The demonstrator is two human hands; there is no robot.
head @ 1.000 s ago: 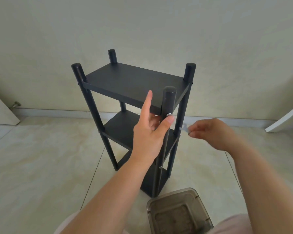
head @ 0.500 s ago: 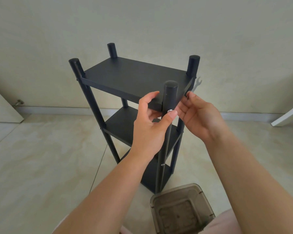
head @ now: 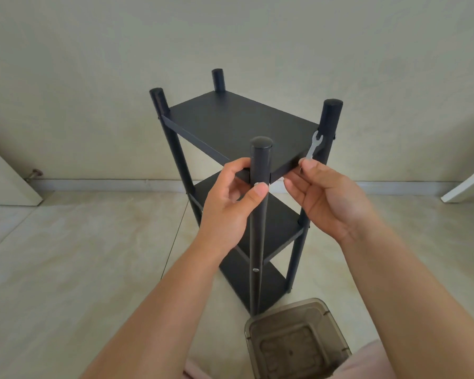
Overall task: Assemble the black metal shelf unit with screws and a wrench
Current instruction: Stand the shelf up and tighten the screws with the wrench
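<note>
Pale marble-look tiled floor [head: 66,255] under a plain cream wall [head: 93,64], with a white skirting strip along the join. Standing upright on the tiles, close to the wall: black three-tier metal shelf unit [head: 238,124] on four round posts, all three boards already sitting in place.

Judged step: fastening the top board to the near front post [head: 260,165]. Left hand [head: 230,203] curled about that post just under the board, thumb tip pressed on a small silver screw head [head: 257,184] at the joint, forefinger hooked round the board's corner. Right hand [head: 329,198] just beside the post on the other side, thumb and forefinger pinching a small flat silver open-ended wrench [head: 314,144] by its lower end, open jaw pointing up and clear of any screw, remaining fingers loosely spread toward the board's underside. Second silver screw head [head: 255,269] showing lower down the same post, apparently seated.

Next move, as judged: bringing the wrench jaw down and round to the screw under the left thumb, squaring it on the head, then turning while the left hand steadies the post. Risk of the thin wrench slipping off so small a head.

Smoky translucent plastic box [head: 296,340] on the floor just before the unit, contents unclear. No brand, label or legible writing anywhere.
</note>
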